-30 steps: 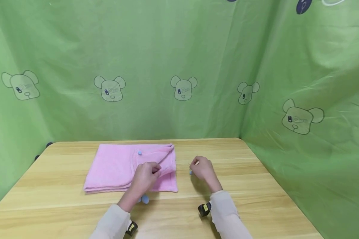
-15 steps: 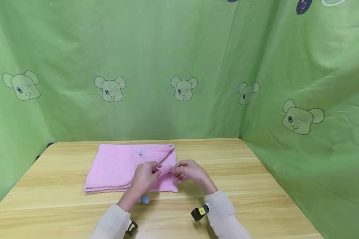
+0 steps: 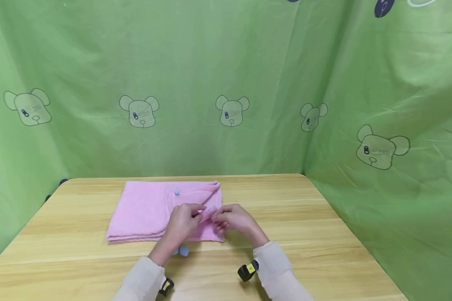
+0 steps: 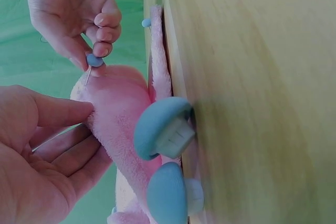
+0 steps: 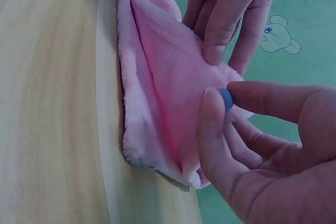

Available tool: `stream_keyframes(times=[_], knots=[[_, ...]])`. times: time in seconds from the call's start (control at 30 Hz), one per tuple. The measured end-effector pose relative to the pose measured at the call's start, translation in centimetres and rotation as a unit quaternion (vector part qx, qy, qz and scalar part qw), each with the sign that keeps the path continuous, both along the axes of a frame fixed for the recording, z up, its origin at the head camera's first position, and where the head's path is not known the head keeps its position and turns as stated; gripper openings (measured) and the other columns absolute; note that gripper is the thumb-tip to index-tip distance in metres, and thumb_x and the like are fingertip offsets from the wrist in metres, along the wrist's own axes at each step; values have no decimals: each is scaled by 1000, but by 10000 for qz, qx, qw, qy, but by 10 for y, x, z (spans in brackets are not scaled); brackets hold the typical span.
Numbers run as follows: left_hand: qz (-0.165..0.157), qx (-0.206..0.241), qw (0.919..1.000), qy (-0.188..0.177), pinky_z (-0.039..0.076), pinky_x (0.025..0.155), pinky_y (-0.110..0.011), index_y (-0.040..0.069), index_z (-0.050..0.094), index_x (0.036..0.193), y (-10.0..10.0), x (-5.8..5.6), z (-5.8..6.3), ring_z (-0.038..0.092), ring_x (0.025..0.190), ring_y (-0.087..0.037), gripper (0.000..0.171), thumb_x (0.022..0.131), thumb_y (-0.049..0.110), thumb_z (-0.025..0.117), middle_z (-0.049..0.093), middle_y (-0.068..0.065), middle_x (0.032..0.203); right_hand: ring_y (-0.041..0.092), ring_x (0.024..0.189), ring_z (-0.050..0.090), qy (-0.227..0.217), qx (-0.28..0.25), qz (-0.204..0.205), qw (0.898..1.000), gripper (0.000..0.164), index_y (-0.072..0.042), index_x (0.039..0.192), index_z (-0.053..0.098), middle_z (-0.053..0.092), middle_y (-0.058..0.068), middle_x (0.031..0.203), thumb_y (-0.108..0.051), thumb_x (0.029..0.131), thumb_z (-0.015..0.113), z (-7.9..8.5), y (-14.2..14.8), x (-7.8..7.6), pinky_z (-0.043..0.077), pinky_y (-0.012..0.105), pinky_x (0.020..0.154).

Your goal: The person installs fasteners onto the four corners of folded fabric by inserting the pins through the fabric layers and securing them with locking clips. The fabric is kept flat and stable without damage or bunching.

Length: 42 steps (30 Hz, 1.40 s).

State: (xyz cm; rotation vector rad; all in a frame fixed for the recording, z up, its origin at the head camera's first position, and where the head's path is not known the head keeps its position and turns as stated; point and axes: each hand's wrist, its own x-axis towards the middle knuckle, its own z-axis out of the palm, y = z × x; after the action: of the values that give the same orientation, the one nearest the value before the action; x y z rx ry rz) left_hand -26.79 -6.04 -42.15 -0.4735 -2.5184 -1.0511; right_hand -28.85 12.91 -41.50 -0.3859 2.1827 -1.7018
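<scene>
A folded pink plush cloth [image 3: 141, 209] lies on the wooden table. My left hand [image 3: 182, 221] pinches a lifted layer of it near the right end, between thumb and fingers. Facing it, my right hand [image 3: 236, 218] pinches a blue-headed pin [image 4: 95, 60] between thumb and forefinger. The pin's thin shaft points at the lifted edge, close to my left fingertips; its tip is hard to make out against the plush. Another small blue head [image 3: 176, 192] sits on the upper part of the cloth.
Two blue mushroom-shaped pieces with pale stems stand by the cloth's near edge, one mushroom piece [image 4: 163, 127] beside the other mushroom piece [image 4: 169, 195]. A green curtain [image 3: 226, 62] with bear-head prints surrounds the table [image 3: 305, 267] at the back and sides.
My right hand has come left from over the bare table to the cloth's lifted edge, bringing the blue-headed pin. My left hand keeps its hold on the cloth in the same spot.
</scene>
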Motion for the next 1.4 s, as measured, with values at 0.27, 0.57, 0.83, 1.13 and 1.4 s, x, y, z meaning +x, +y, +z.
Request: stream_keyframes(times=[0.27,0.57,0.83,1.13,1.4], knots=[[-67,114,9999,-109,33,36,-18,10,77,99,0,2,0,37,39,-2,27,78,-5,70,73,-6,81,21,69,63,-60,-19,-89,9999,22,17,104,62,65,28,91,-1,91,61,-2,-1,-1,59,35,68],[-183,132,9996,-191,28,37,-16,12,78,93,0,2,1,32,39,-2,28,77,-8,67,73,-6,83,33,83,65,-198,-409,61,9989,24,19,107,58,65,29,95,1,92,58,-1,-1,1,57,39,78],[-158,31,9998,-123,32,38,-17,13,78,91,1,2,3,36,40,-2,25,77,-6,69,73,-5,82,31,88,64,-957,-982,227,9903,44,17,117,53,61,32,106,-24,101,54,-4,1,-2,54,42,86],[-131,-39,9998,-136,34,39,-18,15,79,87,2,3,3,38,41,-3,27,75,-7,69,73,-3,80,37,88,64,-963,-769,14,9924,36,15,116,55,62,32,104,-18,101,53,-9,-4,-1,56,43,82],[-89,-22,10000,25,44,43,-21,11,77,87,2,4,1,49,47,-3,22,74,-6,74,73,-5,78,28,82,64,-913,-962,-171,9910,23,13,107,57,64,28,98,-8,98,53,-11,-7,-1,56,39,82]])
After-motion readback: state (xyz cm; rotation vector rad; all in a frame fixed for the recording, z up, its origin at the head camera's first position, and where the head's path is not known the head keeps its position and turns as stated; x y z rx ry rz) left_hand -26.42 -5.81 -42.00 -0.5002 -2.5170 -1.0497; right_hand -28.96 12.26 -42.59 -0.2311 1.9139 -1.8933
